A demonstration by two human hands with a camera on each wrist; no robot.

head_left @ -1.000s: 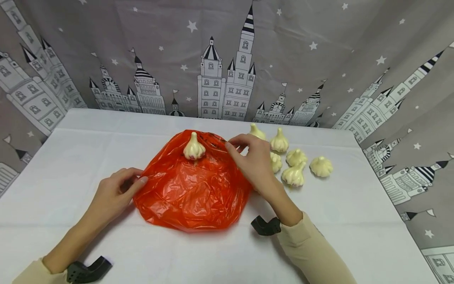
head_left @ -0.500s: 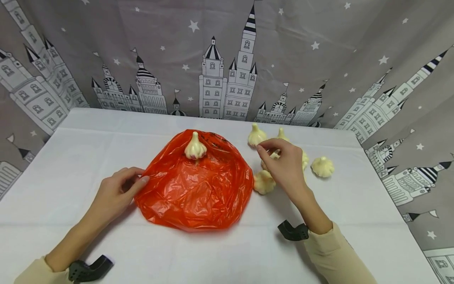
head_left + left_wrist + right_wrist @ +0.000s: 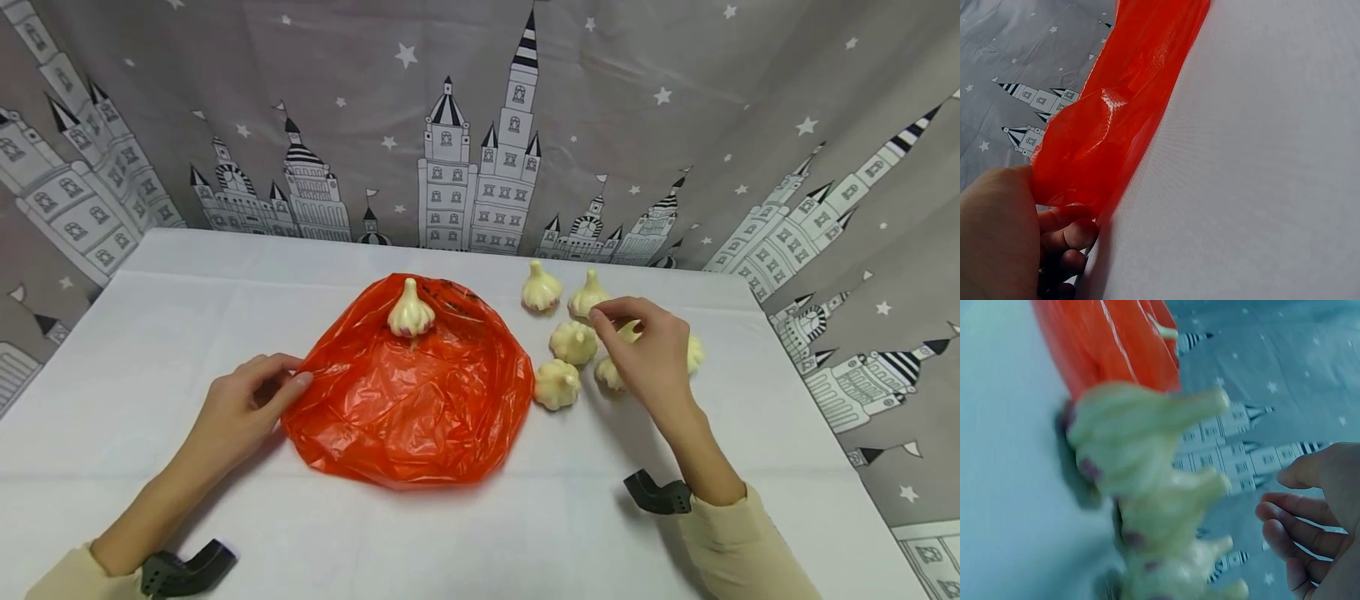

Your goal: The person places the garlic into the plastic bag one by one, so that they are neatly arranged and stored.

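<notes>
In the head view, a thin red plastic bag (image 3: pixel 405 408) lies spread with its mouth open. My left hand (image 3: pixel 243 408) pinches its left edge between thumb and fingers, also plain in the left wrist view. One garlic bulb (image 3: pixel 410 312) stands stem up at the bag's far inner side. Over a group of garlic bulbs on the right hovers my right hand (image 3: pixel 651 354), fingers loosely bent with nothing between them. It partly covers some of these bulbs. Nearest the bag, a garlic bulb (image 3: pixel 557 384) sits right at its right edge; the right wrist view shows bulbs close up, blurred.
A white cloth (image 3: pixel 225 292) covers the table. Two more garlic bulbs (image 3: pixel 541 287) stand toward the back right. Behind the table hangs a grey curtain (image 3: pixel 337 67) printed with castles and stars.
My right hand has left the bag's right rim and moved right, over the garlic bulbs, uncovering the bulb beside the bag. The left hand and the bag have stayed in place.
</notes>
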